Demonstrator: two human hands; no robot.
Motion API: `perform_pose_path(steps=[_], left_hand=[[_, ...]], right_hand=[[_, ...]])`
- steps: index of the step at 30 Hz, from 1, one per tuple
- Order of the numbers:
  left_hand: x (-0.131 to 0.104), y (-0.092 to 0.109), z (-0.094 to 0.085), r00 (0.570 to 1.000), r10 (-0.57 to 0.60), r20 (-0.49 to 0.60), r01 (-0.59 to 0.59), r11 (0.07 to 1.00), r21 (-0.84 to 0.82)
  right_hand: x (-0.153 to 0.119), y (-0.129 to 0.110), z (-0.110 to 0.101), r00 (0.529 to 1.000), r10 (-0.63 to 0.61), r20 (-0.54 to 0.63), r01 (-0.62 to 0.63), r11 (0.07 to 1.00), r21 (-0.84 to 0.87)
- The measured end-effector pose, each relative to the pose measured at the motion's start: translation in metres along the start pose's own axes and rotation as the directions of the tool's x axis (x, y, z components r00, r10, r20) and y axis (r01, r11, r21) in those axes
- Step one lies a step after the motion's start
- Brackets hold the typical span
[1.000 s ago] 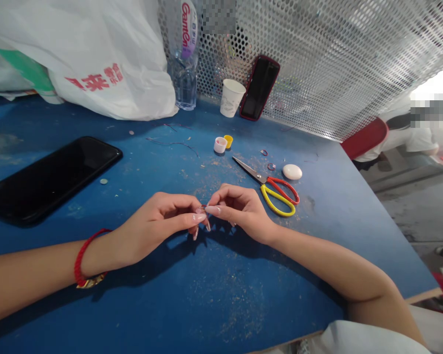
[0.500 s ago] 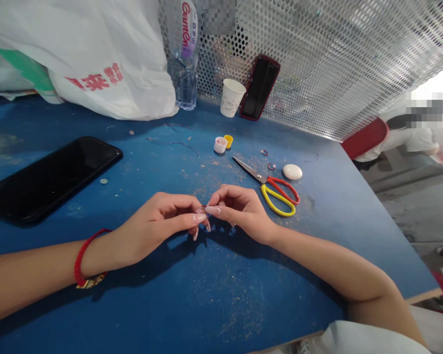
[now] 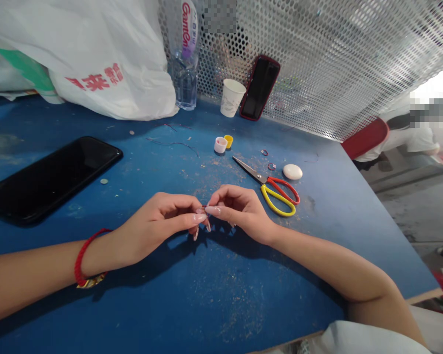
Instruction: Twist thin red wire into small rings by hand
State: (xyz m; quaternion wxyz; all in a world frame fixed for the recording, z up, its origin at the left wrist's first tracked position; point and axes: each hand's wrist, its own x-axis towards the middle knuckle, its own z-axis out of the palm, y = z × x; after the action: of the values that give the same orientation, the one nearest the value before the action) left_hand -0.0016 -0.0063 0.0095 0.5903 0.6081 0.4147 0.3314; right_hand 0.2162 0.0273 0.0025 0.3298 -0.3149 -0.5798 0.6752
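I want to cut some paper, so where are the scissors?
The scissors lie on the blue table, just beyond the right hand, beside the white oval thing.

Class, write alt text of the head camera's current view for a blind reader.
Two bare hands, left and right, pinch a tiny reddish thread above a blue table. Beyond them lie scissors and a white oval object; a phone lies left.

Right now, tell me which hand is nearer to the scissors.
Right. The right hand is close by, just left of the scissors and nearer the person; the left hand is farther left, beyond the right hand.
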Motion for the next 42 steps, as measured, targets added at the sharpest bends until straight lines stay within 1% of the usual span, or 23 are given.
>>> perform_pose_path(steps=[4,9,15,18,20,23,27,33,37,42], left_hand=[[0.0000,-0.0012,0.0004,1.000,0.005,-0.012,-0.005,1.000,-0.019],[0.0001,-0.0007,0.0002,1.000,0.000,0.002,0.000,1.000,-0.012],[0.0001,0.0001,0.0002,1.000,-0.005,-0.001,0.005,1.000,-0.006],[0.0002,-0.0003,0.0001,1.000,-0.004,0.002,0.004,1.000,-0.012],[0.0003,-0.0006,0.0000,1.000,-0.008,0.014,0.008,1.000,-0.010],[0.0002,-0.0006,0.0001,0.999,-0.001,0.032,0.001,1.000,0.011],[0.0004,-0.0006,0.0007,0.999,0.009,0.031,-0.009,1.000,0.020],[0.0014,-0.0020,0.0009,1.000,0.010,0.022,-0.011,0.999,0.041],[0.0020,-0.0020,0.0005,1.000,0.010,0.024,-0.012,0.996,0.086],[0.0023,-0.0022,0.0006,1.000,0.020,0.011,-0.021,0.996,0.090]], right_hand=[[0.0003,-0.0002,0.0000,1.000,-0.001,0.000,0.001,1.000,0.006],[0.0011,-0.0001,0.0000,1.000,-0.001,0.007,0.001,1.000,0.017],[0.0003,-0.0014,0.0007,1.000,0.002,-0.001,-0.002,1.000,-0.011],[-0.0007,-0.0006,0.0015,1.000,-0.007,-0.004,0.006,0.999,-0.036],[-0.0018,0.0007,0.0019,1.000,-0.010,0.017,0.011,0.998,-0.059],[-0.0039,0.0023,0.0023,0.999,-0.027,0.039,0.031,0.991,-0.126],[-0.0061,0.0018,0.0023,0.998,-0.060,0.031,0.065,0.975,-0.215],[-0.0060,0.0005,0.0033,0.997,-0.068,0.024,0.071,0.979,-0.189],[-0.0057,0.0004,0.0034,0.999,-0.037,-0.005,0.036,0.987,-0.154],[-0.0037,0.0007,0.0023,0.999,-0.011,-0.033,0.008,0.996,-0.093]])
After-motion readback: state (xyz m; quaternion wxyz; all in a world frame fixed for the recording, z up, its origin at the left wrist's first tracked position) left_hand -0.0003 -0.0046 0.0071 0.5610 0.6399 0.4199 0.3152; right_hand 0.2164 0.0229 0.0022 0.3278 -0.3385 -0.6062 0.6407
